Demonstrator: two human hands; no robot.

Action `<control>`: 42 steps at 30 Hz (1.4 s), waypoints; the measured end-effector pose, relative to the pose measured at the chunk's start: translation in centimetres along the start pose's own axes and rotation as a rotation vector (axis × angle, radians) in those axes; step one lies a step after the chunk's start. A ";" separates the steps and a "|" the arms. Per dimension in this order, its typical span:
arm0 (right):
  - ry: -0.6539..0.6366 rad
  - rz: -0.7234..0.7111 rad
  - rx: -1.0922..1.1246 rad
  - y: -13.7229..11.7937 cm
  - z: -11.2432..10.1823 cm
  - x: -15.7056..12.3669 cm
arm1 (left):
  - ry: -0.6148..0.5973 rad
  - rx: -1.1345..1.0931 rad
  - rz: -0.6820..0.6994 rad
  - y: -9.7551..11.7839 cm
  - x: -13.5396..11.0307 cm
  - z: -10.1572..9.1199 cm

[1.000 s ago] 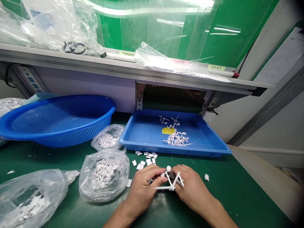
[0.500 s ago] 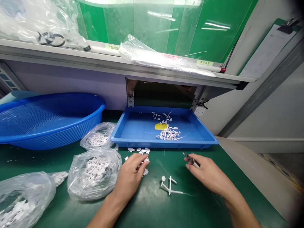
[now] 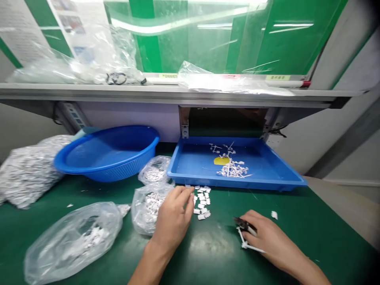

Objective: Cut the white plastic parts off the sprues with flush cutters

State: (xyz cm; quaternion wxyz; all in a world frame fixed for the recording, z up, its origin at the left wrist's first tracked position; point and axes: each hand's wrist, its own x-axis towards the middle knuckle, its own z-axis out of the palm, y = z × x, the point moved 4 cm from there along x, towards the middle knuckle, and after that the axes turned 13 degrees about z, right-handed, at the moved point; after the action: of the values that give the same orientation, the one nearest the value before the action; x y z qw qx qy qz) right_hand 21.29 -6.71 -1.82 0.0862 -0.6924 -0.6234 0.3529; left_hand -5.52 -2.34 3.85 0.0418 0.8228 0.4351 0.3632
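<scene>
My right hand (image 3: 263, 233) is closed around small nippers (image 3: 244, 224) with dark jaws and a lighter handle. A thin white branched plastic sprue (image 3: 245, 244) lies just below the nippers, close against the fingers, which partly hide it. My left hand (image 3: 176, 211) is over the right side of an open clear bag (image 3: 139, 211) of small white parts. Its fingers are pinched together beside loose white pieces (image 3: 203, 202) on the green table. What the fingertips hold, if anything, I cannot make out.
A blue tray (image 3: 190, 180) with several white sprues (image 3: 233, 169) stands under the shelf (image 3: 154, 95). Left are a blue basket (image 3: 118, 174), a smaller bag (image 3: 154, 170), a long bag (image 3: 74, 245) and a full bag (image 3: 29, 170). One white piece (image 3: 274, 215) lies at right.
The view has swung left. My right hand and the nippers have come down to the sprue, which lay apart from them before. My left hand stays beside the loose pieces, fingers still together.
</scene>
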 end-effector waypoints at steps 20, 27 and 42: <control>0.082 -0.030 0.352 -2.1 -1.6 1.9 | -0.509 -0.564 -0.056 4.9 0.7 9.7; -0.187 -0.059 0.707 -2.2 -0.7 0.6 | -0.251 -0.633 -0.037 5.8 0.2 8.2; 0.398 -0.340 -0.161 -5.0 -1.9 -2.7 | -0.617 -1.102 -0.443 5.1 0.3 6.4</control>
State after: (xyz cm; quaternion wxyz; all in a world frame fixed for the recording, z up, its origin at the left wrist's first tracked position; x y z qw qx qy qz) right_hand 18.50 -7.53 3.43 0.2097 -0.6384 -0.7274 0.1394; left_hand 2.16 -3.66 1.29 0.6520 0.6384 0.3130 0.2634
